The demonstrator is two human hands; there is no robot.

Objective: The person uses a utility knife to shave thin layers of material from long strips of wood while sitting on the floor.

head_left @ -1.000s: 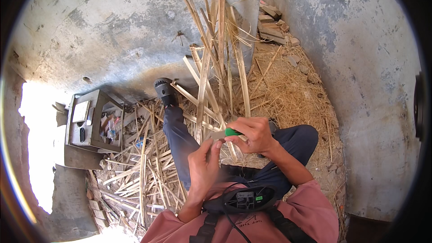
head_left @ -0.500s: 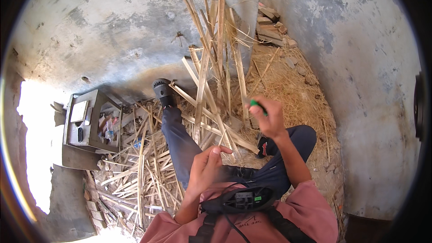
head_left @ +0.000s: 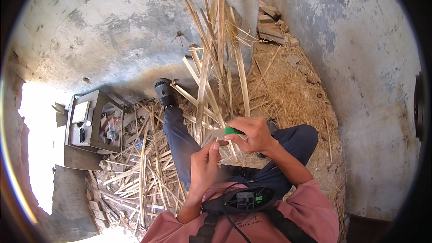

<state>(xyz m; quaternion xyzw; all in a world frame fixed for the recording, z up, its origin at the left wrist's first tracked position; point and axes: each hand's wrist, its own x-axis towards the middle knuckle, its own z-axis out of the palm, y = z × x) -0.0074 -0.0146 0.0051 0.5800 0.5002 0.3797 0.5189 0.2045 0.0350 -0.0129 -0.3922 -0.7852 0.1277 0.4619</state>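
We look down at our own two hands, close to our chest. Our right hand point(head_left: 254, 135) has its fingers clamped on a small knife with a green handle point(head_left: 233, 131). Our left hand point(head_left: 204, 166) holds its fingers together, and the fingertips pinch the end of a thin strip of cane point(head_left: 219, 143) just below the knife. We cannot see the blade well.

We think the strip is very light, stiff along its length, and bendy if we push on it. It may snap or give us a splinter, so we should hold it near the end, close to the knife. The knife handle looks smooth and easy to grip all the way around.

Under our hands are our legs in dark trousers point(head_left: 180, 141), one shoe point(head_left: 164, 91) pointing away. More cut strips point(head_left: 144, 175) lie on the floor to the left, by a grey box point(head_left: 92, 121). Tall canes point(head_left: 216, 54) lean on the wall, and dry straw point(head_left: 288, 94) lies to the right.

Half a second ago our right hand was up and away, near the canes. Now it is back down beside the left hand.
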